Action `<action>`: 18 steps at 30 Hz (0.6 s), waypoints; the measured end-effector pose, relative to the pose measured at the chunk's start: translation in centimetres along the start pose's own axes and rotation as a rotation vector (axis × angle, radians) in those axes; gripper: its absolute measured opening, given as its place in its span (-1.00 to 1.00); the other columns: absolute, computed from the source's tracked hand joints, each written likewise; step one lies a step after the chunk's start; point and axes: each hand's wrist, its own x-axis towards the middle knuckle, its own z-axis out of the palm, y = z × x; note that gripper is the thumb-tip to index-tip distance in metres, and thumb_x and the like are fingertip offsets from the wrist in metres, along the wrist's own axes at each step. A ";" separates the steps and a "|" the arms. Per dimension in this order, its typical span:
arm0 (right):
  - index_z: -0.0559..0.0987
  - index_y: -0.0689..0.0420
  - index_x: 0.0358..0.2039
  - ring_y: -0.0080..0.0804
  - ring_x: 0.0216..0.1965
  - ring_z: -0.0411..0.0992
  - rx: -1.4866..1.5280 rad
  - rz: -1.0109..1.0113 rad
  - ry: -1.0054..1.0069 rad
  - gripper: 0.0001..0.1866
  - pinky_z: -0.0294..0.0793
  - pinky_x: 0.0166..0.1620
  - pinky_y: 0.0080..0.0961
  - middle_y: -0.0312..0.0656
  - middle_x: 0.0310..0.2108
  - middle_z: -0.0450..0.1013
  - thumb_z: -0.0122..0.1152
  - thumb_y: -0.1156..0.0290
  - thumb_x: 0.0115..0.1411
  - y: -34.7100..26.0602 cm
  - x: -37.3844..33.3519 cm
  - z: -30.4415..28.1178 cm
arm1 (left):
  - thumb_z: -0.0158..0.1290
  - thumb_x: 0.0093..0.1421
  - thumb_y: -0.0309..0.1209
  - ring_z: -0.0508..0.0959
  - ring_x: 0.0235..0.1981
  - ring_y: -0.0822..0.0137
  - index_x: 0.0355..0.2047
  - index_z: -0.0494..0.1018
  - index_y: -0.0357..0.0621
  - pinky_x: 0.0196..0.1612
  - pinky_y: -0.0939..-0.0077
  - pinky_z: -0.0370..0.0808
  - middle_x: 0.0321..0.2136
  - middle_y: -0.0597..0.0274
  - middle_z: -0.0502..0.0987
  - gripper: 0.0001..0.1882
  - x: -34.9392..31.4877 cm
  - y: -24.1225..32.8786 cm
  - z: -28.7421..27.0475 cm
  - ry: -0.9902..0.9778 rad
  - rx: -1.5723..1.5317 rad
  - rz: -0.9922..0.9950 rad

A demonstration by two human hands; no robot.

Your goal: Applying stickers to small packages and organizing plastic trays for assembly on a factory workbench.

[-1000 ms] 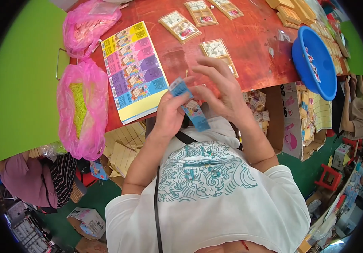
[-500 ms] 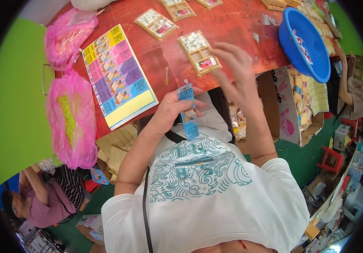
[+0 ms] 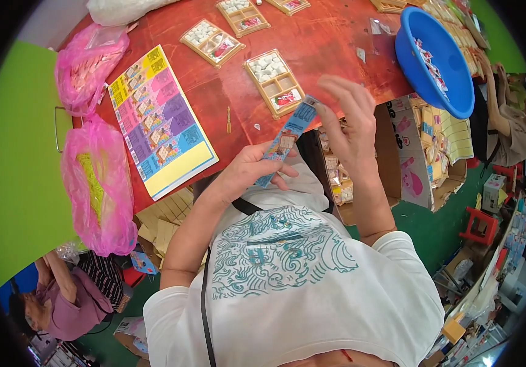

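My left hand [image 3: 246,174] is closed around the lower part of a blue printed card strip [image 3: 287,139], which slants up to the right. Close to the strip's upper end is my right hand [image 3: 351,125], its fingers stretched apart and its thumb near that end. Whether the thumb touches the strip is hard to see. Just beyond lies a tan compartment tray [image 3: 284,84] with white chunky pieces at one end and a red-and-white packet at the other. On the table's left lies a sheet of coloured printed cards [image 3: 165,125], with a thin yellowish tool [image 3: 228,120] beside it.
More filled trays [image 3: 212,43] stand farther back on the red table [image 3: 214,85]. A blue basin [image 3: 404,61] of small packets sits at the right edge. Pink plastic bags [image 3: 101,196] line the left side. Below right is an open carton [image 3: 415,165]. Other people work on both sides.
The strip has tilted from nearly upright to slanting right, its top now near my right thumb. A small white scrap shows on the table near the strip. The whole view has shifted slightly.
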 end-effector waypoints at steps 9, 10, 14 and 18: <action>0.54 0.12 -0.21 -0.22 0.15 0.26 -0.345 -0.218 -0.332 -0.66 -0.04 0.25 0.00 -0.14 0.08 0.35 0.29 0.41 -0.07 -2.9 -0.4 -0.7 | -0.10 0.28 -0.45 0.57 -0.27 0.38 0.07 0.35 -0.30 -0.29 0.59 0.52 -0.23 0.11 0.55 -0.64 1.2 0.8 0.1 -0.033 0.290 -0.138; 0.54 0.12 -0.21 -0.22 0.15 0.26 -0.349 -0.220 -0.328 -0.66 -0.04 0.25 0.00 -0.14 0.08 0.35 0.29 0.41 -0.07 -2.5 -0.5 -0.6 | -0.12 0.29 -0.46 0.57 -0.30 0.41 0.07 0.35 -0.28 -0.31 0.60 0.51 -0.25 0.12 0.56 -0.65 1.3 1.3 0.3 -0.047 0.372 -0.159; 0.46 0.11 -0.50 -0.27 0.11 0.30 -0.313 -0.250 -0.429 -0.86 -0.02 0.26 0.01 -0.20 -0.09 0.42 0.22 0.52 -0.13 -1.3 -0.4 -0.4 | -0.11 0.26 -0.40 0.57 -0.34 0.39 0.12 0.30 -0.30 -0.34 0.54 0.53 -0.23 0.15 0.55 -0.56 1.6 2.1 -0.4 -0.063 0.586 -0.277; 0.47 0.14 -0.48 -0.31 0.03 0.37 -0.267 -0.205 -0.450 -0.89 0.05 0.23 -0.03 -0.24 -0.18 0.45 0.20 0.53 -0.08 -0.6 -0.2 -1.0 | -0.11 0.28 -0.33 0.55 -0.37 0.46 0.08 0.34 -0.26 -0.33 0.63 0.47 -0.28 0.16 0.57 -0.60 1.9 3.4 -0.8 -0.027 0.594 -0.174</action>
